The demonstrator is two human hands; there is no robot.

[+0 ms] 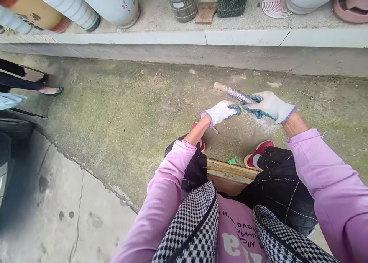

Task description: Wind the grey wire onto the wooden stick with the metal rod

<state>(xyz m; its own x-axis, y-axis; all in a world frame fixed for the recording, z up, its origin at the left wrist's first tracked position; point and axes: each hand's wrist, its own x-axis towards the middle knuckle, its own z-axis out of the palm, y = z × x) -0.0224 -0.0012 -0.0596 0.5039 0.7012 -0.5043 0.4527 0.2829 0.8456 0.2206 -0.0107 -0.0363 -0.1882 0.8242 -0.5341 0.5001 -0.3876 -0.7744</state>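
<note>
Both my hands wear white work gloves with blue-green fingertips. My right hand (270, 106) is closed around a stick (230, 91) whose shaft is wrapped in silvery wire or mesh; its bare pinkish end points up and to the left. My left hand (222, 111) is curled just below the stick with its fingertips pinched near the right hand's fingers; what they hold, if anything, is too small to see. I am seated, with my knees and red shoes (257, 154) below the hands.
Mossy concrete ground (120, 113) lies ahead, with a raised kerb (201, 37) carrying pots and containers. Another person's feet in dark shoes (53, 90) are at the left edge. A wooden stool rim (230, 167) and a small green scrap (232, 161) lie between my feet.
</note>
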